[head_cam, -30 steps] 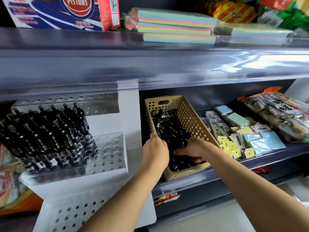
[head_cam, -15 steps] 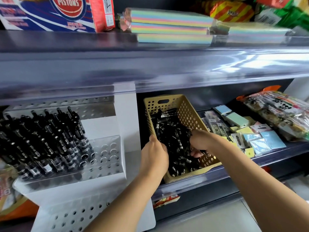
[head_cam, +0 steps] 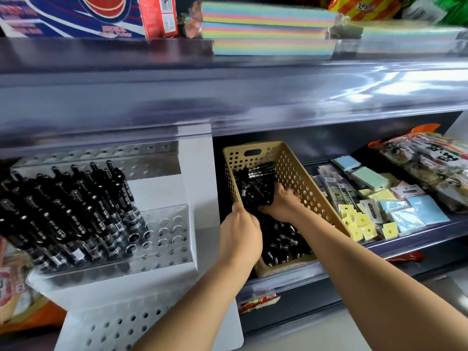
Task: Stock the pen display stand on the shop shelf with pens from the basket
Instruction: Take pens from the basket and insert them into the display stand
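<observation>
While stand (head_cam: 174, 219) at lower left is mostly full w/ right-side holes bare, left hand (head_cam: 240, 236) grips basket (head_cam: 298, 178) rim, right hand (head_cam: 281, 203) fingers curl round pens (head_cam: 255, 191) mid-frame.

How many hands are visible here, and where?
2. The left hand grips the left rim of the tan perforated plastic basket; the right hand grasps black pens inside it.

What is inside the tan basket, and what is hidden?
Loose black pens fill the basket. The right hand grips a bunch, hiding those under it; the basket floor is covered.
</observation>
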{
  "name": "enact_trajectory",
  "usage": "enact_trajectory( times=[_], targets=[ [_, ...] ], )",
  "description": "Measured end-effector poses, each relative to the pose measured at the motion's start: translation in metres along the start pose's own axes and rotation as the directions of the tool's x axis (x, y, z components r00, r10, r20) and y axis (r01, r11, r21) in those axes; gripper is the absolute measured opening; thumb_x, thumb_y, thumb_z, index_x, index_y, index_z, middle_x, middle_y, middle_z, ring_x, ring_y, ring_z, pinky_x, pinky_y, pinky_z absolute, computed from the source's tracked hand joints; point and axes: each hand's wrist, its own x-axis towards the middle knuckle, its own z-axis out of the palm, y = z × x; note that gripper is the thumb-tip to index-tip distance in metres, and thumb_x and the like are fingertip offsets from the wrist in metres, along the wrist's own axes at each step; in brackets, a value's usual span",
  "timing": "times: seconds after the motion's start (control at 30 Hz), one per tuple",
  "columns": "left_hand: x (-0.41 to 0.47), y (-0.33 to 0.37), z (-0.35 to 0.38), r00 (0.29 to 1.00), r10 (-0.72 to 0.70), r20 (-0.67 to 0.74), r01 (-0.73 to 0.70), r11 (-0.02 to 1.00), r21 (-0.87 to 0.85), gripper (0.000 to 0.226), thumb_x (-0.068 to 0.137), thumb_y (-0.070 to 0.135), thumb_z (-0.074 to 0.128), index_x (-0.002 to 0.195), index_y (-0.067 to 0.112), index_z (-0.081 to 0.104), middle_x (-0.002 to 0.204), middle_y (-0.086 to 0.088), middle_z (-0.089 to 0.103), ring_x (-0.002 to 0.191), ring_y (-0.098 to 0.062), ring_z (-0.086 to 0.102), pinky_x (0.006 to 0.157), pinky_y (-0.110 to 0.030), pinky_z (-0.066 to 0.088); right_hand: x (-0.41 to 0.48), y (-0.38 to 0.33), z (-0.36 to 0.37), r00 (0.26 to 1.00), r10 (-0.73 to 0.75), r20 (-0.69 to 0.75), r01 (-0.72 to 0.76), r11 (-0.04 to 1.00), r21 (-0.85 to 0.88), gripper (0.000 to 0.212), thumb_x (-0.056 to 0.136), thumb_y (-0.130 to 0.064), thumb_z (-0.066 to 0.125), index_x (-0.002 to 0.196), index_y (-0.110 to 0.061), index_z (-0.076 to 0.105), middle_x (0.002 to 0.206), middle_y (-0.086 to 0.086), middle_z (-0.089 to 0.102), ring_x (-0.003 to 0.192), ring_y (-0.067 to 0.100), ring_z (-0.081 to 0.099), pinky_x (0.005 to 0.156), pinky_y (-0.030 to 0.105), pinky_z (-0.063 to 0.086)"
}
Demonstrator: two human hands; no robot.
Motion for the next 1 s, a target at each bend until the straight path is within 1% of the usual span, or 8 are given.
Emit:
enact_trajectory(
  times=[0.1, 0.2, 0.37, 0.5, 0.6, 0.77, 0.9, 1.0],
  targets=[
    [0.003, -0.001, 0.000, 1.000, -0.017, 0.008, 0.017, 1.000, -0.003, 0.023, 0.099, 0.014, 0.029, 0.108, 0.002, 0.047, 0.065, 0.001, 0.051, 0.048, -0.008, 0.047, 0.032, -0.016, 0.026, 0.009, 0.000, 0.003, 1.000, 0.008, -0.014, -0.008, 1.000, -0.004, 0.086, 0.083, -0.043, 0.063, 0.146, -0.008, 0.016, 0.149, 0.018, 0.026, 0.139, 0.038, 0.019, 0.114, 0.048, 0.023],
    [0.002, 0.000, 0.000, 1.000, -0.022, 0.011, 0.022, 0.999, 0.025, 0.025, 0.099, 0.015, 0.029, 0.111, 0.002, 0.046, 0.066, 0.001, 0.050, 0.051, -0.008, 0.048, 0.033, -0.017, 0.027, 0.014, -0.004, 0.007, 0.999, 0.009, -0.031, -0.009, 1.000, -0.001, 0.090, 0.078, -0.052, 0.064, 0.144, -0.009, 0.021, 0.142, 0.016, 0.036, 0.132, 0.035, 0.034, 0.107, 0.049, 0.034],
    [0.006, 0.003, -0.002, 0.998, -0.054, 0.025, 0.052, 0.997, 0.056, 0.025, 0.098, 0.014, 0.030, 0.113, 0.001, 0.046, 0.067, 0.002, 0.047, 0.052, -0.006, 0.045, 0.032, -0.017, 0.030, 0.019, -0.020, 0.015, 0.998, 0.040, -0.043, -0.043, 0.997, -0.071, 0.064, 0.091, -0.039, 0.051, 0.139, -0.008, 0.023, 0.133, 0.013, 0.050, 0.123, 0.033, 0.047, 0.106, 0.052, 0.031],
    [0.012, 0.006, -0.003, 0.992, -0.119, 0.038, 0.119, 0.993, 0.021, 0.025, 0.098, 0.012, 0.030, 0.115, 0.003, 0.046, 0.070, 0.002, 0.049, 0.055, -0.007, 0.047, 0.037, -0.018, 0.024, 0.023, -0.020, 0.008, 0.994, -0.103, -0.024, 0.101, 0.992, -0.082, 0.040, 0.092, -0.029, 0.049, 0.127, -0.009, 0.045, 0.121, 0.014, 0.057, 0.105, 0.028, 0.057, 0.086, 0.038, 0.048],
    [0.014, 0.008, -0.006, 0.989, -0.143, 0.041, 0.142, 0.990, 0.025, 0.017, 0.097, 0.008, 0.031, 0.103, 0.006, 0.046, 0.067, 0.004, 0.045, 0.056, -0.007, 0.044, 0.041, -0.022, 0.025, 0.018, -0.018, -0.013, 0.985, -0.165, -0.052, 0.161, 0.984, -0.074, 0.029, 0.092, -0.020, 0.047, 0.118, -0.009, 0.052, 0.114, 0.012, 0.060, 0.096, 0.025, 0.057, 0.075, 0.029, 0.042],
    [0.012, 0.009, -0.007, 0.986, -0.156, 0.050, 0.156, 0.988, 0.016, 0.013, 0.097, 0.011, 0.032, 0.088, 0.011, 0.041, 0.068, 0.005, 0.042, 0.059, -0.011, 0.044, 0.048, -0.024, 0.032, 0.002, -0.011, -0.044, 0.970, -0.235, -0.061, 0.235, 0.972, -0.011, 0.037, 0.092, -0.016, 0.048, 0.128, -0.009, 0.045, 0.105, 0.012, 0.057, 0.084, 0.017, 0.049, 0.067, 0.023, 0.036],
    [0.009, 0.009, -0.012, 0.989, -0.143, 0.038, 0.145, 0.988, -0.046, 0.020, 0.102, 0.021, 0.030, 0.086, 0.015, 0.040, 0.068, 0.007, 0.044, 0.059, -0.012, 0.045, 0.045, -0.023, 0.027, -0.007, -0.008, -0.052, 0.933, -0.298, -0.202, 0.320, 0.943, 0.089, 0.046, 0.088, -0.016, 0.051, 0.132, -0.012, 0.041, 0.109, 0.014, 0.059, 0.084, 0.023, 0.053, 0.067, 0.026, 0.039],
    [0.001, 0.009, -0.019, 0.996, -0.090, 0.019, 0.090, 0.996, 0.027, 0.025, 0.102, 0.033, 0.029, 0.109, 0.015, 0.045, 0.088, 0.002, 0.056, 0.086, -0.024, 0.057, 0.064, -0.028, 0.034, -0.019, -0.010, -0.059, 0.874, -0.327, -0.360, 0.408, 0.896, 0.178, 0.032, 0.088, -0.014, 0.052, 0.119, -0.008, 0.046, 0.100, 0.011, 0.061, 0.084, 0.026, 0.056, 0.069, 0.033, 0.045]
  ],
)
